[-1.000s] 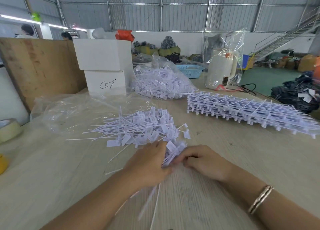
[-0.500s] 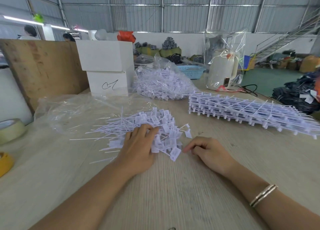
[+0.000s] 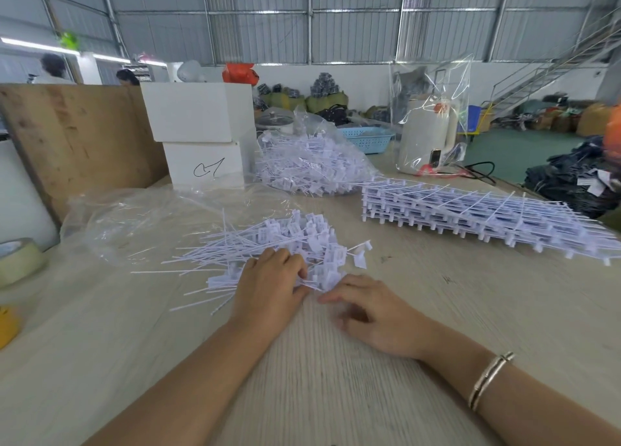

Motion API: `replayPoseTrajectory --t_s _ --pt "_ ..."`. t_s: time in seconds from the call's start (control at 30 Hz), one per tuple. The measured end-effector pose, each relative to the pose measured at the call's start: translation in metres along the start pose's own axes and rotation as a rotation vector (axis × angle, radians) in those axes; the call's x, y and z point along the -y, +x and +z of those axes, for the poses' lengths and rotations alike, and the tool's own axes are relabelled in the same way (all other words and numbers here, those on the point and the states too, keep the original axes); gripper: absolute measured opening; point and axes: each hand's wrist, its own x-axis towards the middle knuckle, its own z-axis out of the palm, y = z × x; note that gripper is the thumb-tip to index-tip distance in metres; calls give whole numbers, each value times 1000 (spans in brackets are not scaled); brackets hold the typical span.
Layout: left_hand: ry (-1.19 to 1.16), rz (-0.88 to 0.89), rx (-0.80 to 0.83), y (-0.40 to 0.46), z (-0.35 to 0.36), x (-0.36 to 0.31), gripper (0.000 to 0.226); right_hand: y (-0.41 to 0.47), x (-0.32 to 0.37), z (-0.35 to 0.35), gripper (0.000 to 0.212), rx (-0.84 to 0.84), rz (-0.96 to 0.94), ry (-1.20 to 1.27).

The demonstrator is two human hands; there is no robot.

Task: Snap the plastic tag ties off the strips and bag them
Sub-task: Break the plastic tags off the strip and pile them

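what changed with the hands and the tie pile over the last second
The left hand moved from the near edge up onto the loose tie pile, fingers curled into it. The right hand let go and rests beside it. The strip stack and filled bag stayed put.

On the pale wooden table (image 3: 437, 311) lies a loose heap of white tag ties (image 3: 285, 244). The left hand (image 3: 268, 291) rests on the heap's near edge, fingers curled among the ties. The right hand (image 3: 373, 311) lies beside it on the table, its fingertips touching the heap's near corner. A stack of uncut strips (image 3: 470, 217) sits to the right. A clear bag (image 3: 151, 224) lies behind the heap, and a filled bag of ties (image 3: 312, 167) sits farther back.
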Motion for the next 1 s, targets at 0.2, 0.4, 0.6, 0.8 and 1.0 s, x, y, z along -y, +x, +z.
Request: replayPoseTrajectory --t_s 0.2,0.4,0.6,0.8,1.0 --pt "-66 182 2 -7 -7 -8 24 4 -9 6 41 6 118 -103" --pt "-32 71 59 -5 5 -4 18 4 -10 2 26 -87 114 64" --pt "9 67 53 -11 -6 -10 32 1 -5 -1 24 -230 89 89" --pt "-50 269 -29 -9 -21 -44 19 4 -31 -22 28 -549 401 71" --pt "-167 318 33 10 -14 -78 29 25 -62 -70 40 -440 519 -481"
